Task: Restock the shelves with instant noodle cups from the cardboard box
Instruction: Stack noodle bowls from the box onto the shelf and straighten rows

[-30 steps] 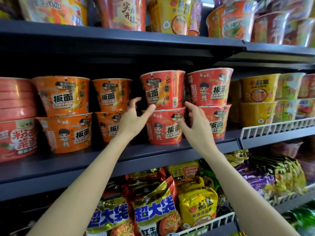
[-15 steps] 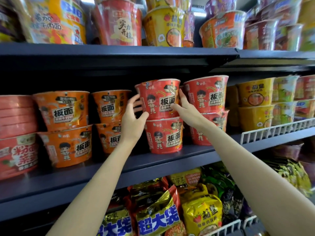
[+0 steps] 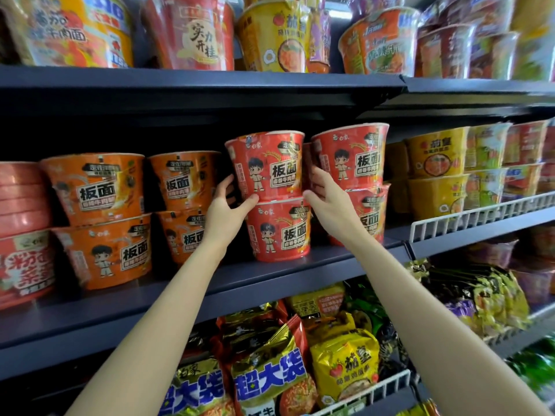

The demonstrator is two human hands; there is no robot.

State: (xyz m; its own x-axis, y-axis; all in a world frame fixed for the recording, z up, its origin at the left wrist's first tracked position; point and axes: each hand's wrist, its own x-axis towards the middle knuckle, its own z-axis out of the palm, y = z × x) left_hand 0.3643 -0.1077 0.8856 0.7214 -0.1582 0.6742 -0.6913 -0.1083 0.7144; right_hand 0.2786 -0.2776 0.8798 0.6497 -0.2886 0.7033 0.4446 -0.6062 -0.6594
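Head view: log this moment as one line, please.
left hand: grips top red cup | right hand: grips same cup | cup: stacked on lower red cup | site: middle shelf

So all that shows of the person is two forearms coming up from the bottom edge, plus the left hand [image 3: 223,213] and right hand [image 3: 329,202]. Both arms are bare as far down as the picture goes, with the elbows cut off by the frame. The arms look slim and smooth. The fingernails look short and plain, though they're pretty small to make out.
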